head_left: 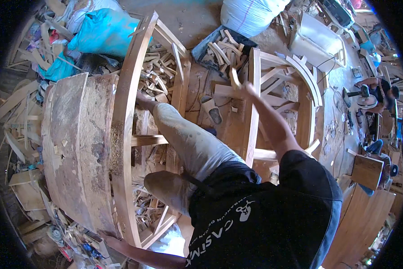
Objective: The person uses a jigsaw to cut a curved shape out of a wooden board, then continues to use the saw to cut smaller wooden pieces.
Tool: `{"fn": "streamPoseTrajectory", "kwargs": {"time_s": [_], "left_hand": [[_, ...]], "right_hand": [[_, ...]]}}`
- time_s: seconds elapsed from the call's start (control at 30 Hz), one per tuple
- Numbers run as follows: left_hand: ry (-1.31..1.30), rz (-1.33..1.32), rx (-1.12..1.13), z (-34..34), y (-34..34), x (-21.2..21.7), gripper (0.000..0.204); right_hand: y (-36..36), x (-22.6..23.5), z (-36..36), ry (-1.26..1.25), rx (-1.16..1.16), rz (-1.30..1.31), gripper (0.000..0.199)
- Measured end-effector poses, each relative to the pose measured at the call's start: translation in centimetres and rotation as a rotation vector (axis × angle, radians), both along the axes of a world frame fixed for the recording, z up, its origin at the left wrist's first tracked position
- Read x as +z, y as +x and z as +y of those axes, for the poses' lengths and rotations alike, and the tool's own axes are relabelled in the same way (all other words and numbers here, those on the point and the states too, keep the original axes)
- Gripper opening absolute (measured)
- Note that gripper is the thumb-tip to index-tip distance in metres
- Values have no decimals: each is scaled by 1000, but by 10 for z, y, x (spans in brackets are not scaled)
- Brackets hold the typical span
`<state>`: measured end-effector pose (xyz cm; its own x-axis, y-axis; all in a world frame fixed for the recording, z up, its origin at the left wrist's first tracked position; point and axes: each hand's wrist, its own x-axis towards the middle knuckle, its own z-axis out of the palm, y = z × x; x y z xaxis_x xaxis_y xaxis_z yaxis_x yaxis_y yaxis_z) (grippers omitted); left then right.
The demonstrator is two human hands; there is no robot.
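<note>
My right arm reaches out to the far side, and my right hand is closed around a short, curved piece of wood. This piece is held up near a dark tray heaped with wood offcuts. Low on the left, my left hand is at the near corner of a worn wooden workbench; its fingers are too small and dim to read. Between my arms, a wooden frame stands along the bench, and my legs are among its rails.
Another wooden frame with curved rails stands right of my legs. Offcuts lie in a heap on the floor near a sandal. A white sack and a turquoise sack sit farther back. People work at the far right.
</note>
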<state>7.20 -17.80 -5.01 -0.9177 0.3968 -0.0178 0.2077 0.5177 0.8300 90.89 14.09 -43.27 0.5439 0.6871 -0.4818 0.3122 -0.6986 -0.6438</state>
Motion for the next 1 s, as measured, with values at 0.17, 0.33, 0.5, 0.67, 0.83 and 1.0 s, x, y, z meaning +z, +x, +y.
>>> {"fn": "streamPoseTrajectory", "kwargs": {"time_s": [0.17, 0.33, 0.5, 0.67, 0.83, 1.0], "left_hand": [[-173, 199, -142, -29, -5, 16, 82], [-280, 286, -292, -32, -54, -5, 84], [-370, 425, -312, -24, -42, -21, 80], [-397, 489, -360, -23, -42, -23, 75], [-398, 790, -507, -76, -65, -31, 71], [-23, 119, -184, -21, -41, -28, 61]], "right_hand": [[-5, 93, 79, 74, 143, -447, 64], [-62, 19, 29, 35, 432, -575, 43], [-162, -48, -113, -299, 639, -128, 48], [-188, -40, -222, -432, 663, 35, 46], [-184, -97, -147, -264, 857, -188, 39], [-226, 15, 67, 548, 1033, -582, 18]]}}
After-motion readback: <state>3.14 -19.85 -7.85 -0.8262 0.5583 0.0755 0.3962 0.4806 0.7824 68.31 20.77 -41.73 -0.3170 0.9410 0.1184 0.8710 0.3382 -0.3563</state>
